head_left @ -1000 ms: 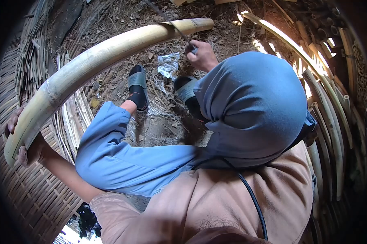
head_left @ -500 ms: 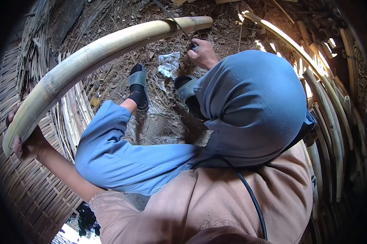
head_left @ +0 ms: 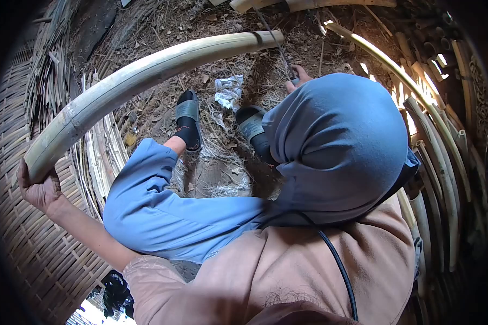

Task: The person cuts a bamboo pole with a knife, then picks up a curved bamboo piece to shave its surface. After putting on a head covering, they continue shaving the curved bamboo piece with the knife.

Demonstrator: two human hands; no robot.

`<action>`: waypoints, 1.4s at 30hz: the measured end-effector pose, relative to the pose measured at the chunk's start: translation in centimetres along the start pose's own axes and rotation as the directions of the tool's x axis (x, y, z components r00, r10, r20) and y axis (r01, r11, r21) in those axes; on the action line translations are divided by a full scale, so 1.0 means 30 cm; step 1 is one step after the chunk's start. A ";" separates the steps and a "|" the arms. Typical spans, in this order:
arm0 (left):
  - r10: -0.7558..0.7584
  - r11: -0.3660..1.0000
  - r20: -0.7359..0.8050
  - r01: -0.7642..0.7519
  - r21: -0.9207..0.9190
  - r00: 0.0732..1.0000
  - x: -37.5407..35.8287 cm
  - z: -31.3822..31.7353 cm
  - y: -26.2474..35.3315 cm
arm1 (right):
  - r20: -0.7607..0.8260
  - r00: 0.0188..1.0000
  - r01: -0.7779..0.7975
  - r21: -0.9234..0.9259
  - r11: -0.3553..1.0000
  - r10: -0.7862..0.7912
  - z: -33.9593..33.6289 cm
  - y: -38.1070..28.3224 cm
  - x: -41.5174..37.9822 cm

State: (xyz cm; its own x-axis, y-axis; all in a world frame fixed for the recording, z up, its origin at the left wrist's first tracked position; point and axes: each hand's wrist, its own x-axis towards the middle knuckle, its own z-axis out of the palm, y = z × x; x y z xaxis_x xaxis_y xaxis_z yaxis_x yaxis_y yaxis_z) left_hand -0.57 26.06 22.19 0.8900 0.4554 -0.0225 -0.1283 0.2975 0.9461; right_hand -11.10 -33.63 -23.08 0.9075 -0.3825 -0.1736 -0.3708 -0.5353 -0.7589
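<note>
My left hand (head_left: pixel 41 189) is wrapped around the near end of a thick, pale bamboo pole (head_left: pixel 146 70), which spans the upper left and appears curved. A dark crack line runs along the pole's side, and a ring-like node shows partway up. By the pole's far end, my right hand (head_left: pixel 300 78) grips a long-bladed knife (head_left: pixel 273 37), its thin dark blade crossing the pole tip in this view. My raised right knee, in blue-grey trousers (head_left: pixel 341 141), hides part of that hand and wrist.
Crumpled silvery wrapping (head_left: pixel 229 92) lies on the littered dirt floor between my sandalled feet. Split bamboo strips (head_left: pixel 100 146) and a woven bamboo mat (head_left: pixel 54 244) are at left. Several bamboo poles (head_left: pixel 439 179) stand along the right, with cut bamboo (head_left: pixel 336 3) at the top edge.
The pole's near end has shifted up and right with my left hand, and the pole looks rolled. My right hand and the knife have moved right, further behind the knee.
</note>
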 end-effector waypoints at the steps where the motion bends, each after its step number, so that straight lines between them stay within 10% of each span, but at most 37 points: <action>1: 0.009 1.000 -0.029 -0.009 0.022 1.000 -0.001 0.020 -0.022 | -0.005 1.000 0.018 0.001 1.000 -0.018 -0.001 -0.018 0.002; 9: 0.193 0.976 0.198 -0.208 0.058 0.961 -0.042 -0.036 -0.068 | -0.052 0.996 0.062 -0.179 0.982 -0.072 0.063 -0.106 0.124; 16: 0.209 0.972 0.158 -0.223 0.077 0.965 -0.083 0.004 -0.071 | 0.253 0.956 0.149 0.010 0.989 -0.146 -0.020 -0.501 0.015; 20: 0.188 0.981 0.148 -0.194 0.027 0.971 -0.012 -0.073 -0.083 | 0.099 0.987 0.137 -0.073 0.988 -0.129 0.105 -0.110 0.139; 25: 0.191 0.979 0.214 -0.202 0.033 0.958 -0.017 -0.048 -0.068 | 0.174 0.982 -0.063 -0.051 0.997 0.071 0.028 -0.204 0.141; 30: 0.230 0.968 0.202 -0.245 0.053 0.952 -0.044 -0.033 -0.062 | 0.193 0.942 0.279 0.010 0.960 -0.276 0.013 -0.418 0.049; 34: 0.235 0.963 0.231 -0.258 0.074 0.944 -0.073 -0.010 -0.093 | 0.126 0.992 -0.016 -0.106 0.994 0.029 0.070 -0.154 0.171; 42: 0.248 0.964 0.222 -0.264 0.043 0.943 -0.064 -0.010 -0.068 | 0.205 0.912 0.377 -0.075 0.923 -0.356 -0.011 -0.424 0.095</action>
State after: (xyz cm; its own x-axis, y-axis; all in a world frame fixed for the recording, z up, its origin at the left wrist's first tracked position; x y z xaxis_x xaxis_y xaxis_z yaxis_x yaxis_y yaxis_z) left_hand -2.15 24.84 20.19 0.9044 0.3169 0.2856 -0.3397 0.1301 0.9315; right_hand -3.87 -28.17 -13.71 0.9998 -0.0036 -0.0171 -0.0148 -0.6946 -0.7192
